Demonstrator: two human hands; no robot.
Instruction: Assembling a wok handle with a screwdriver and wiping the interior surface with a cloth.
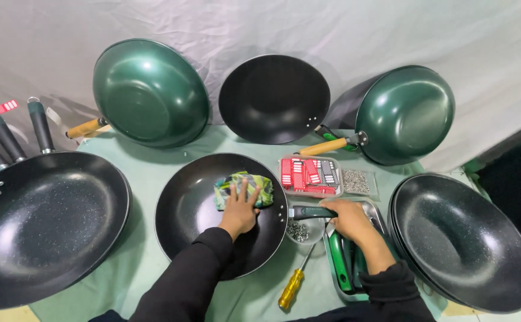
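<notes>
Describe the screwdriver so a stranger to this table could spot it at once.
Start at the black pan in the middle of the green tablecloth, where the left hand presses a cloth. Just right of its near rim, beside the steel tray, lies the screwdriver. It alone has a translucent yellow handle; nearby handles are green.

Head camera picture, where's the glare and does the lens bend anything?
Head view: bright glare spots on the upturned green wok and the other green wok; the speckled pans at the edges look stretched by wide-angle distortion; centre sharp.
</notes>
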